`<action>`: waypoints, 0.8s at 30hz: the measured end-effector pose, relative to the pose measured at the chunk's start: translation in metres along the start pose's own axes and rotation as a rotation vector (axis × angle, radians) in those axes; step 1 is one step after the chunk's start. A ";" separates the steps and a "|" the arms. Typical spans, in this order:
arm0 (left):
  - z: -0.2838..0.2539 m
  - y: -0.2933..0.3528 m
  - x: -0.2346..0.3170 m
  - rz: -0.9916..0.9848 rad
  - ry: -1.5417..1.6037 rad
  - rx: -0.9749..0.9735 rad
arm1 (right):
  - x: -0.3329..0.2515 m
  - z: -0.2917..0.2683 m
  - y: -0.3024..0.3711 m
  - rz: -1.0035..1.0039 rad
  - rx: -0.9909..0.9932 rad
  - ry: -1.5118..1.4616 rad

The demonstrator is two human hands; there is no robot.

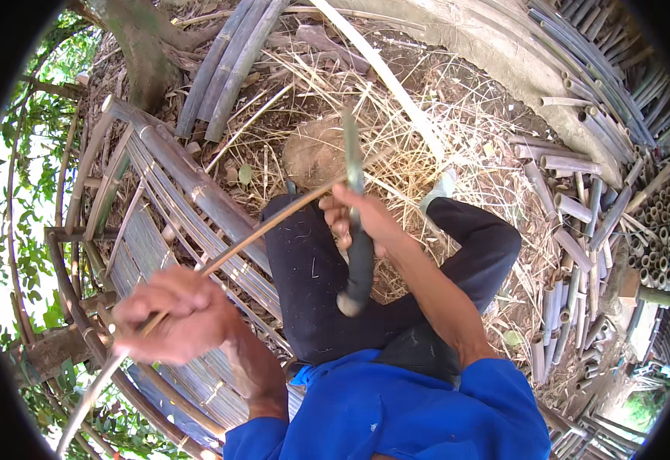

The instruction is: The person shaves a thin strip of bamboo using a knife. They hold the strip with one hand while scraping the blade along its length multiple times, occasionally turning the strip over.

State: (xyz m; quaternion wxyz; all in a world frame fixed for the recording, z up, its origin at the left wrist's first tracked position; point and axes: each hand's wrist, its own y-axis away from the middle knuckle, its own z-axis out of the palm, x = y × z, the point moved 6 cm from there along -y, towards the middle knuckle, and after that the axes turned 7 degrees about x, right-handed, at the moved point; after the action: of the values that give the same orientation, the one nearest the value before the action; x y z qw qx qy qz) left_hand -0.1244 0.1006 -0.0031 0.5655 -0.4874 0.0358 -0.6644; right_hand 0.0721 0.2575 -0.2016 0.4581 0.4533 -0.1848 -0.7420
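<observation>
My left hand (174, 314), a little blurred, is closed around a long, thin bamboo strip (262, 229). One end of the strip trails past the hand to the lower left; the other runs up to my right hand (365, 218). That hand is closed on a knife (352, 149) whose narrow blade points away from me. Its long dark handle (360, 264) extends back over my lap to a pale butt end. The strip meets the knife at the base of the blade, by my right fingers. Whether the right fingers also press on the strip, I cannot tell.
A round wood block (312, 153) stands on the ground before my legs, among pale shavings (404, 188). To the left is a bamboo bench (147, 238). Cut bamboo pieces (572, 165) lie at the right, with stacked tubes (664, 230) beyond. A tree trunk (135, 54) rises at far left.
</observation>
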 end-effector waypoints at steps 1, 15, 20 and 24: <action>0.007 -0.011 0.017 0.108 -0.006 -0.035 | 0.009 0.003 0.011 -0.001 -0.075 0.091; 0.026 -0.030 0.038 0.149 -0.152 0.076 | 0.072 -0.043 0.073 0.052 -0.108 0.289; 0.024 -0.031 0.013 0.190 -0.140 0.228 | 0.074 -0.054 0.098 0.032 -0.208 0.527; 0.028 -0.028 0.001 0.108 -0.088 0.274 | 0.028 -0.058 0.090 -0.156 -0.162 0.514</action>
State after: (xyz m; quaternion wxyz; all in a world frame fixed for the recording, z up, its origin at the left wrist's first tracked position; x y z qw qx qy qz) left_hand -0.1249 0.1240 0.0289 0.6625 -0.4316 -0.0538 -0.6098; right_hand 0.1621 0.1961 -0.1832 0.4661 0.6013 0.0329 -0.6481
